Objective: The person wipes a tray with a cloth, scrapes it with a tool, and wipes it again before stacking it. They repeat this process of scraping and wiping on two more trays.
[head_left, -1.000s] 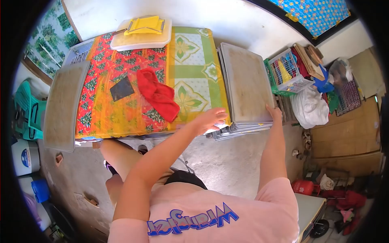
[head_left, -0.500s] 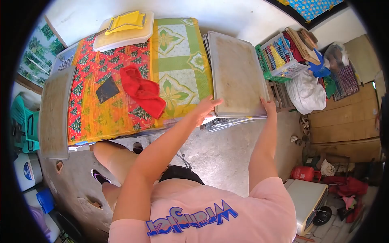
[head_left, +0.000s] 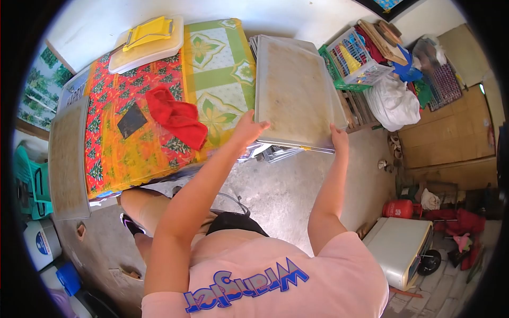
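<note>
A stack of flat rectangular metal trays [head_left: 297, 90] with brown-stained surfaces stands at the right end of the cloth-covered table. My left hand [head_left: 248, 130] grips the near left corner of the top tray, thumb over its rim. At the near right corner, my right hand [head_left: 340, 139] holds the same tray's edge. The top tray sits slightly askew, with the edge of another showing along its right side. To the left of my hands, a crumpled red cloth [head_left: 177, 119] and a dark flat square [head_left: 132, 123] lie on the patterned table cover [head_left: 214, 95].
A similar tray [head_left: 68, 153] overhangs the table's left end. At the back is a white lidded container [head_left: 124, 61] with a yellow slicer-like tool [head_left: 148, 34] on it. Crates [head_left: 352, 55] and a white sack [head_left: 392, 106] are on the right. A white appliance [head_left: 397, 249] stands on the floor.
The top tray has shifted left and out of line with the one beneath, both hands still on it. The whole view has also turned slightly.
</note>
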{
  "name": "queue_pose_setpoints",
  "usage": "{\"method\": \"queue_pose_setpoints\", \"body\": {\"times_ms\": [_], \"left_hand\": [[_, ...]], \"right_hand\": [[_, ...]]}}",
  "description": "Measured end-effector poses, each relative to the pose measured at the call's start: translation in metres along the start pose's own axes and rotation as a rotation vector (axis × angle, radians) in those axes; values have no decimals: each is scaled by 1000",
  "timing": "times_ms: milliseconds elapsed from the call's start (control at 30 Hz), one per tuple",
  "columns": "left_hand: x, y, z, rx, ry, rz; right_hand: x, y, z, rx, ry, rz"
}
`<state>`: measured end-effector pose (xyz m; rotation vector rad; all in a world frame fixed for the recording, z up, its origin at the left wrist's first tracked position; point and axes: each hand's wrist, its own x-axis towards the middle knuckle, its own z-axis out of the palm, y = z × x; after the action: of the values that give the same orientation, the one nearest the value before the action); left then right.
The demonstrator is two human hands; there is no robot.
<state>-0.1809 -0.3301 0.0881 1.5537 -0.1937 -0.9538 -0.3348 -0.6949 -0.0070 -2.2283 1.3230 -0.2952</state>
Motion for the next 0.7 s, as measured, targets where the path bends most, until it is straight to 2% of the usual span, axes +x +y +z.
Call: {"method": "queue_pose_setpoints", "body": {"times_ms": [167, 367, 467, 567, 700], "left_hand": [[-7, -5, -11, -90, 37, -17], [-1, -12, -30, -212, 94, -39], [0, -9, -40, -196, 43, 53], [-4, 8, -45, -154, 41, 91], [-3, 31, -53, -246, 41, 171]], "right_hand": [[-19, -19, -8, -39, -38, 99], [-9, -9, -3, 277, -3, 173], [3, -3, -8, 414, -148, 72], [-6, -25, -29, 261, -105, -4], [-8, -54, -57, 274, -108, -59]]}}
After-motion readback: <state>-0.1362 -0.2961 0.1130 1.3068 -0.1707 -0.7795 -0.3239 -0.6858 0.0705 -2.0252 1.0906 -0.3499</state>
